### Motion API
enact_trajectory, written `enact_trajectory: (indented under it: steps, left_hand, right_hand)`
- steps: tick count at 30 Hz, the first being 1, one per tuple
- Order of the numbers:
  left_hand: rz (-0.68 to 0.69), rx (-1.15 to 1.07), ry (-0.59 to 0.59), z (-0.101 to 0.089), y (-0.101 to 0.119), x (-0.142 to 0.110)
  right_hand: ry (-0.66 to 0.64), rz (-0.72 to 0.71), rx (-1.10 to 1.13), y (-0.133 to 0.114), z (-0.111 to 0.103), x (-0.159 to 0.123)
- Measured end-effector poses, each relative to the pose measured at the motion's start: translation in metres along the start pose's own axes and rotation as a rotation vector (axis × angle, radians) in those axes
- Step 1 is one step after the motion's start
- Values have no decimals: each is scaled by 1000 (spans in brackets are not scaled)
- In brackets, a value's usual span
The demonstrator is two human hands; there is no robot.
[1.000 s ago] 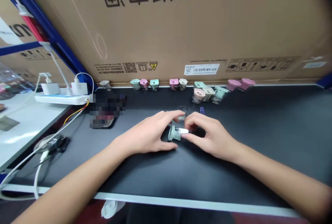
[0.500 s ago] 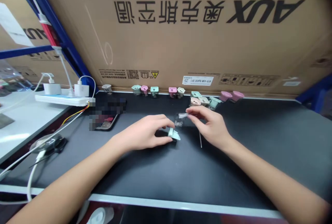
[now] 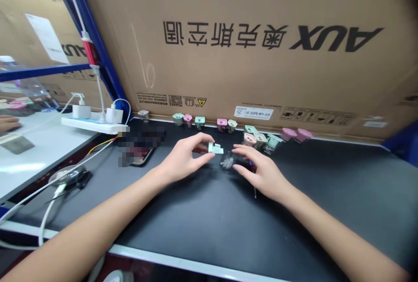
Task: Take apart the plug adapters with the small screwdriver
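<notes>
My left hand (image 3: 187, 159) pinches a small mint-green plastic part (image 3: 215, 148) between thumb and fingers, slightly above the table. Its projecting end points right. To the right, a little heap of clear plastic pieces (image 3: 227, 161) lies on the black mat; single pieces are too small to make out. Beside that heap is my right hand (image 3: 261, 171), thumb and fingers apart, with nothing visible between them. Under its palm lies a slim tool, mostly hidden, with its thin metal shaft (image 3: 255, 193) sticking out toward me.
Several pink, mint and cream plastic parts (image 3: 222, 123) stand along the back edge before a large cardboard box (image 3: 209, 68). At left are a phone (image 3: 142, 159), a white power strip (image 3: 93, 125) and cables. A co-worker's hand (image 3: 9, 123) shows at the far-left table.
My right hand has let go of the clear piece and its fingers have spread. My left hand has raised the mint part away from me and turned it. The camera view has shifted.
</notes>
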State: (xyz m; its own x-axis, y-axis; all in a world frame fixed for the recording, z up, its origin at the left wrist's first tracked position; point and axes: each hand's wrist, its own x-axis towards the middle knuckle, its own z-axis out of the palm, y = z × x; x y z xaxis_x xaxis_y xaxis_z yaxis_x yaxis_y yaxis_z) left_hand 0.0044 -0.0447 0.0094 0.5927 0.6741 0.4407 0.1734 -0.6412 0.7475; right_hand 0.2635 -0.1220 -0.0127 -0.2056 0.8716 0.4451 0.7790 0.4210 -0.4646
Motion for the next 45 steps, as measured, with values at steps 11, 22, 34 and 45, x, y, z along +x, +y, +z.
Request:
enact_trajectory:
  steps: [11, 22, 34, 45]
  left_hand:
    - [298, 77, -123, 5, 4, -3]
    - [368, 101, -201, 5, 7, -4]
    - [325, 143, -325, -1, 8, -4]
    - [352, 153, -337, -1, 5, -5]
  right_hand:
    - [-153, 19, 179, -25, 10, -6]
    - [-148, 102, 297, -27, 20, -7]
    - [-150, 96, 349, -17, 12, -6]
    - [-158, 71, 336, -12, 14, -6]
